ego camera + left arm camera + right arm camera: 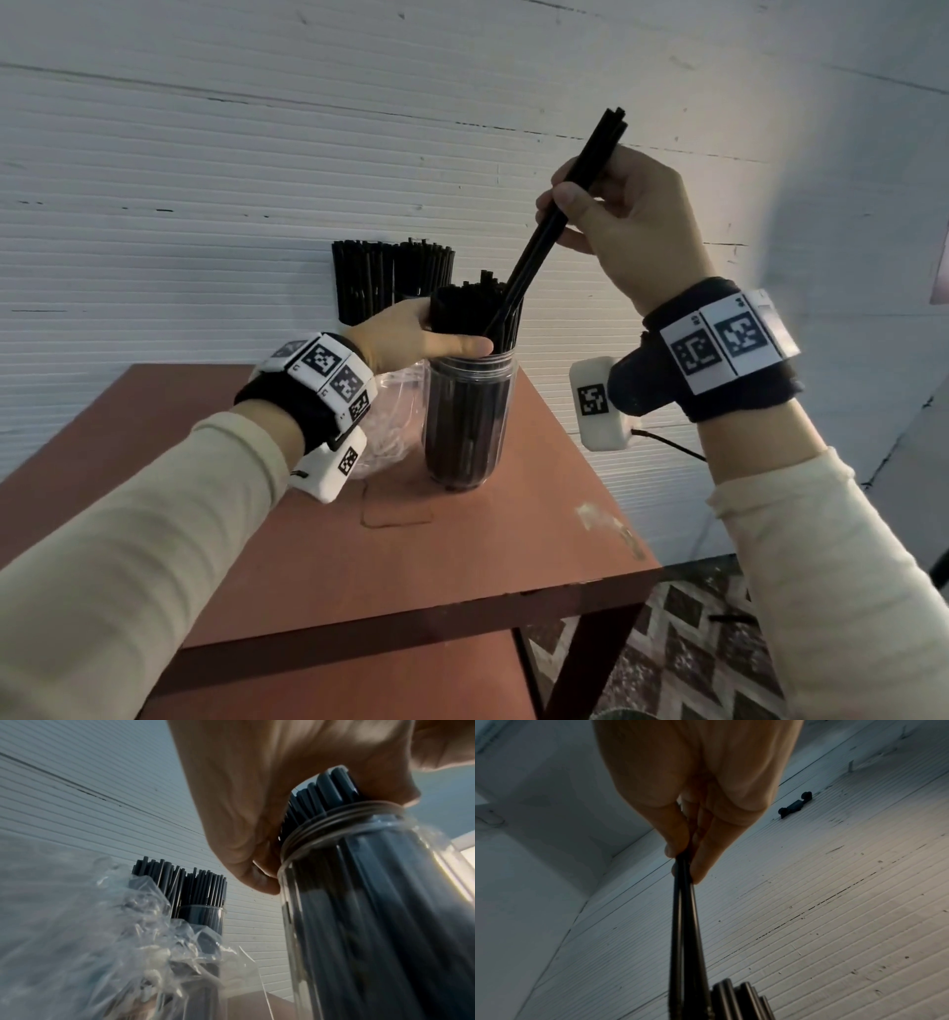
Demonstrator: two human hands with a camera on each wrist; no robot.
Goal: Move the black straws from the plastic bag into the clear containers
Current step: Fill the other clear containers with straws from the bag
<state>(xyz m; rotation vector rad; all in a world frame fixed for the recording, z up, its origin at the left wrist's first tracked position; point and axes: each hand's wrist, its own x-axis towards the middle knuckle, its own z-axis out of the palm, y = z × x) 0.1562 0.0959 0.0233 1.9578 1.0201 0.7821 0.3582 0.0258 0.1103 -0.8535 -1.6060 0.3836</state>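
A clear container [470, 421] packed with black straws stands on the brown table [462, 555]. My left hand [426, 336] curls round the bunch of straws [331, 791] just above the container's rim [342, 821]. My right hand [611, 216] pinches a few black straws [544, 241], tilted, with their lower ends dipping into the container's mouth; the right wrist view shows the fingers [706, 858] pinching those straws [685, 923]. A crumpled plastic bag [390, 426] lies left of the container. A second clear container full of straws [393, 282] stands behind by the wall.
A white ribbed wall [257, 180] rises right behind the table. The table's front edge [411, 622] and right corner are close; patterned floor [683, 642] lies below on the right. The second container [203, 902] shows behind the bag [102, 943] in the left wrist view.
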